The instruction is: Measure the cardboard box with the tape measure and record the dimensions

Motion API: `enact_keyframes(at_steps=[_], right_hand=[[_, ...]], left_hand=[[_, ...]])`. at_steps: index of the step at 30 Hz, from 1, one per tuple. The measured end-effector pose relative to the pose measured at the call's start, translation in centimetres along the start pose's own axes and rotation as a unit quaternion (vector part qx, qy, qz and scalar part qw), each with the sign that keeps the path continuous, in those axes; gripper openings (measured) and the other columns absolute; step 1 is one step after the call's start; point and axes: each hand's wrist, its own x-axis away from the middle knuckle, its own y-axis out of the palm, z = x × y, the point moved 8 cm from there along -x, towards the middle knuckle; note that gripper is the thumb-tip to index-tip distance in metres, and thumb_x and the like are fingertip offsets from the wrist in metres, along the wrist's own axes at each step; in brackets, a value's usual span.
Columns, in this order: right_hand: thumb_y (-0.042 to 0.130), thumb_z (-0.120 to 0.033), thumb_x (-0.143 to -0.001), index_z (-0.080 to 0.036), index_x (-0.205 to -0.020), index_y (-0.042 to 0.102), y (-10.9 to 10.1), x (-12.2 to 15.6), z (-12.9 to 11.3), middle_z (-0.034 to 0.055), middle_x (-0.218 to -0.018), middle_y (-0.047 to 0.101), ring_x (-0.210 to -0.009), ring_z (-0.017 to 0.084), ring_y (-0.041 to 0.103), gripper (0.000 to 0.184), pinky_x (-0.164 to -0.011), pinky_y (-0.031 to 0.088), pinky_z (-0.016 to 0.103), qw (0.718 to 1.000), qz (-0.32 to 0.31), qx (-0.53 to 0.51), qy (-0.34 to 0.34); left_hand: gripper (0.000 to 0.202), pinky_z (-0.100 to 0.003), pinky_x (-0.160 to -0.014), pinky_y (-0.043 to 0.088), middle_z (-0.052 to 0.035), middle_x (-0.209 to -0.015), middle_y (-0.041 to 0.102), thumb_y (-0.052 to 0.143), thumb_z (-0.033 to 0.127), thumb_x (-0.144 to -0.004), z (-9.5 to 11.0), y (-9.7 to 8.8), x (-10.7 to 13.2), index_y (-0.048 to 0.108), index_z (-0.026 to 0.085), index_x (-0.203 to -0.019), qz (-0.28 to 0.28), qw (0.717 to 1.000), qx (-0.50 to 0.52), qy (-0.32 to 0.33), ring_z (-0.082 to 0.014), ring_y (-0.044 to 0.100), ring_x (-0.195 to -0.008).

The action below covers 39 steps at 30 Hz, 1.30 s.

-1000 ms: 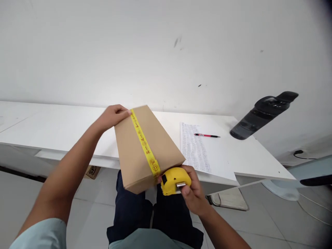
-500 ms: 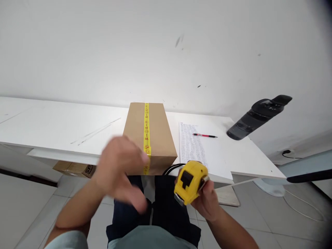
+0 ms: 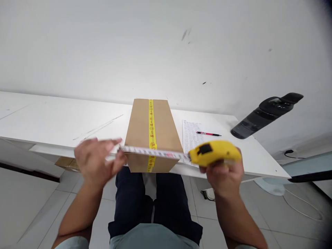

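Observation:
In front of me a brown cardboard box sits on the white table, with yellow printed packing tape down its middle. My right hand is wrapped round the yellow case of a tape measure, held over the table to the right of the box. Its white blade runs out leftward across the near top edge of the box. At the box's left side, my left hand has the blade's end between thumb and fingers; motion blurs the fingertips.
Right of the box lies a handwritten sheet of paper with a red and black pen. A dark bottle stands near the table's right end. Below the table at left is another carton. The wall is close behind.
The blade is now drawn out of the case and spans the box. My right hand has moved up and right with the case; my left hand has moved left and closed on the blade's end.

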Motion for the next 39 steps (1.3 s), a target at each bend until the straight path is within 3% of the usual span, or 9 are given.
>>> enact_keyframes(at_steps=[3,8,10,14,19,24,28,32,39], right_hand=[[0.076,-0.061,-0.085,-0.033,-0.111,0.063,-2.1,-2.5,3.1,-0.0019,-0.083,0.061,-0.051,0.011,0.052,0.04,-0.041,0.04,0.023,0.998,0.044,-0.005,0.036],[0.071,-0.062,-0.089,-0.03,-0.112,0.061,-2.2,-3.8,5.8,-0.0015,-0.088,0.06,-0.051,0.009,0.049,0.04,-0.044,0.041,0.024,0.998,0.022,0.015,0.064],[0.071,-0.059,-0.09,-0.03,-0.115,0.061,-1.3,-3.7,5.7,-0.0019,-0.086,0.061,-0.052,0.01,0.051,0.04,-0.045,0.043,0.025,0.998,0.002,0.023,0.057],[0.072,-0.054,-0.091,-0.032,-0.124,0.059,0.9,-3.6,5.2,-0.0028,-0.081,0.06,-0.052,0.012,0.049,0.042,-0.046,0.044,0.027,0.997,-0.043,0.025,0.053],[0.071,-0.058,-0.091,-0.029,-0.119,0.058,1.4,-3.9,5.4,-0.0028,-0.079,0.059,-0.052,0.012,0.048,0.042,-0.046,0.043,0.027,0.996,-0.043,0.034,0.066],[0.07,-0.057,-0.092,-0.03,-0.12,0.058,1.2,-3.8,5.4,-0.0041,-0.076,0.057,-0.052,0.011,0.048,0.041,-0.046,0.044,0.025,0.997,-0.043,0.031,0.059],[0.069,-0.059,-0.091,-0.029,-0.122,0.057,1.3,-3.8,5.4,-0.0038,-0.077,0.058,-0.051,0.011,0.048,0.045,-0.046,0.043,0.025,0.996,-0.043,0.035,0.063],[0.069,-0.059,-0.091,-0.028,-0.122,0.057,1.5,-4.0,5.5,-0.0041,-0.079,0.057,-0.052,0.011,0.048,0.045,-0.048,0.046,0.026,0.996,-0.051,0.032,0.067],[0.069,-0.059,-0.091,-0.027,-0.116,0.058,1.9,-4.6,6.1,-0.002,-0.084,0.063,-0.057,0.011,0.05,0.043,-0.05,0.047,0.025,0.995,-0.041,0.008,0.088]], left_hand=[[0.028,-0.046,-0.094,0.053,-0.0049,-0.103,0.076,0.067,0.03,-0.091,-1.2,0.3,-2.5,0.065,0.027,-0.119,0.055,0.994,-0.033,0.087,-0.0247,0.069,-0.099],[0.019,-0.038,-0.094,0.056,-0.0054,-0.11,0.074,0.061,0.026,-0.097,-3.4,1.5,-2.4,0.07,0.026,-0.113,0.046,0.998,0.027,0.027,-0.0204,0.071,-0.102],[0.021,-0.04,-0.099,0.056,-0.0053,-0.116,0.073,0.063,0.029,-0.097,-2.5,2.1,-2.1,0.071,0.028,-0.117,0.011,0.998,0.053,0.041,-0.021,0.069,-0.109],[0.037,-0.043,-0.107,0.054,-0.0087,-0.137,0.065,0.047,0.045,-0.105,-0.4,4.6,-1.6,0.065,0.031,-0.135,-0.127,0.981,0.134,0.053,-0.0235,0.064,-0.125],[0.057,-0.048,-0.113,0.051,-0.0109,-0.148,0.059,0.028,0.06,-0.106,-0.3,5.1,-1.3,0.06,0.032,-0.143,-0.136,0.975,0.169,0.034,-0.0272,0.058,-0.135],[0.04,-0.044,-0.11,0.052,-0.0083,-0.146,0.06,0.043,0.042,-0.107,-0.5,5.2,-1.2,0.058,0.036,-0.144,-0.131,0.978,0.153,0.054,-0.0245,0.059,-0.134],[0.037,-0.041,-0.105,0.055,-0.0079,-0.133,0.069,0.048,0.031,-0.104,-1.0,5.7,-0.9,0.06,0.033,-0.139,-0.108,0.986,0.111,0.06,-0.0219,0.065,-0.124],[0.029,-0.041,-0.098,0.057,-0.009,-0.119,0.074,0.054,0.031,-0.099,-1.9,5.8,-1.5,0.069,0.029,-0.123,-0.083,0.993,0.055,0.062,-0.0232,0.07,-0.112],[0.028,-0.042,-0.085,0.058,-0.0103,-0.108,0.077,0.061,0.04,-0.089,-2.1,5.0,-2.6,0.072,0.028,-0.112,-0.09,0.986,-0.004,0.137,-0.0265,0.073,-0.099]])
